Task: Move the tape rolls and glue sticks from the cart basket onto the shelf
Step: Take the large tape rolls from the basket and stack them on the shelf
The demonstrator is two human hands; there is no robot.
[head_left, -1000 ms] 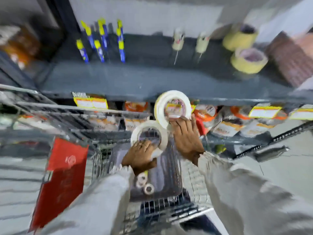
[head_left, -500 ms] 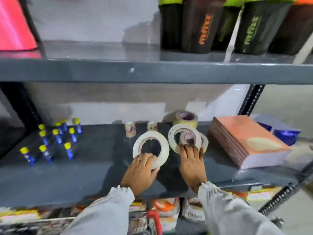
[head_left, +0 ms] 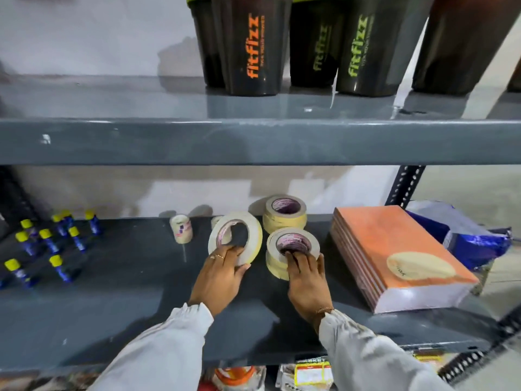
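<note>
My left hand grips a thin cream tape roll, tilted on edge above the dark grey shelf. My right hand has fingers inside the core of another cream tape roll, which lies flat on top of a roll standing on the shelf. Behind them stands a stack of tape rolls. A small tape roll stands left of my left hand. Several blue glue sticks with yellow caps stand at the shelf's left end. The cart basket is out of view.
A stack of orange notebooks lies right of my right hand, with a blue packet beyond it. The upper shelf carries several dark shaker bottles. Packaged goods show under the shelf's front edge.
Both hands carried their tape rolls up from the cart basket to the shelf. The right roll has come down flat onto the roll on the shelf; the left roll has tilted lower.
</note>
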